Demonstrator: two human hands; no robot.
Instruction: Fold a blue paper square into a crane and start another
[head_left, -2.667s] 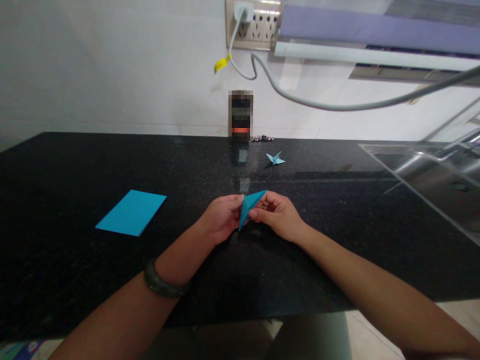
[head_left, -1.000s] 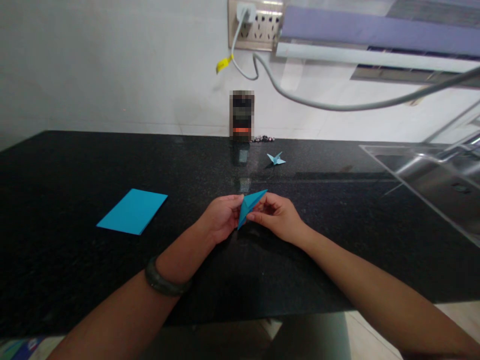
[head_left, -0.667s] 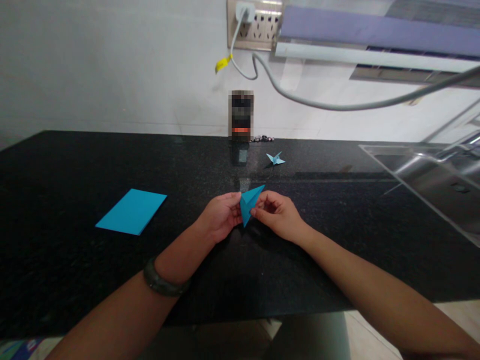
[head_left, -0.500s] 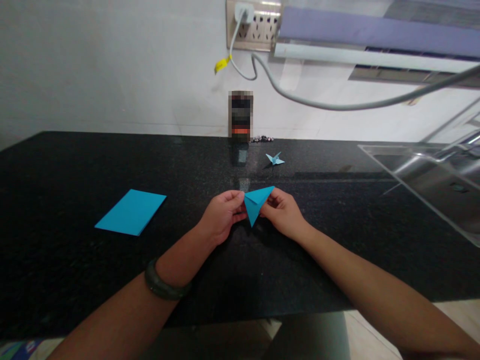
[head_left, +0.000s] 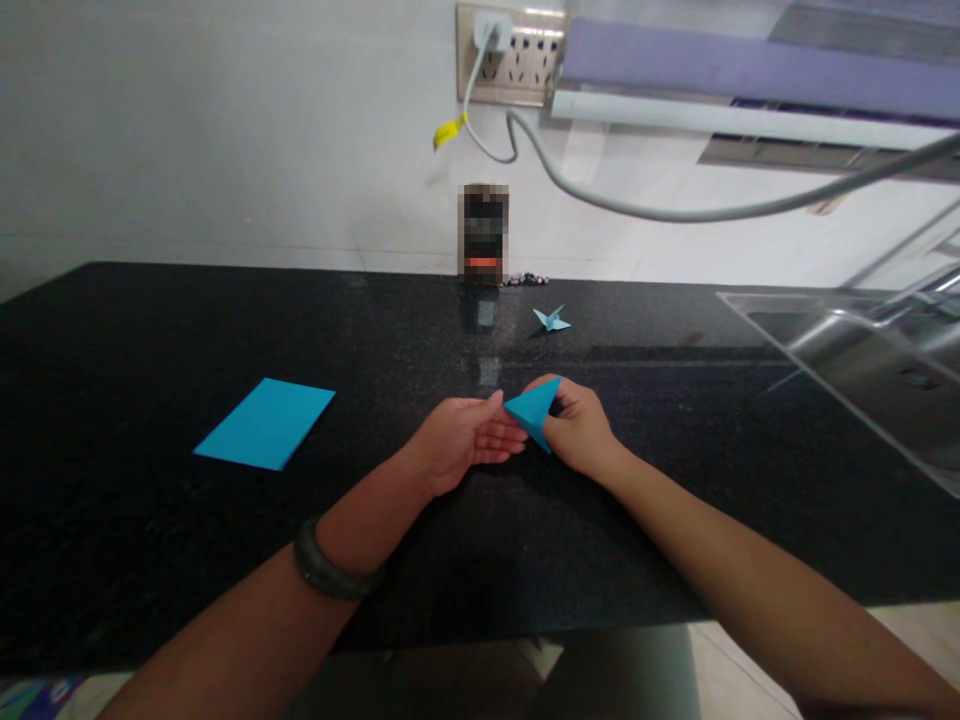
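A small blue folded paper triangle (head_left: 535, 412) is pinched in my right hand (head_left: 581, 432), just above the black counter (head_left: 150, 330). My left hand (head_left: 461, 443) lies beside it with its fingers stretched out and palm turned up; the fingertips reach the paper's left corner, and whether they touch it I cannot tell. A dark bracelet (head_left: 330, 572) circles my left wrist.
A stack of flat blue paper sheets (head_left: 265, 423) lies to the left. A finished blue paper crane (head_left: 551, 319) sits farther back, near a blurred dark object (head_left: 484, 233) at the wall. A steel sink (head_left: 862, 350) is at right. A grey cable (head_left: 637, 205) hangs from the wall socket.
The paper has turned from a narrow upright shape into a wider triangle and shifted right. My left hand has let go and opened; my right hand keeps its hold.
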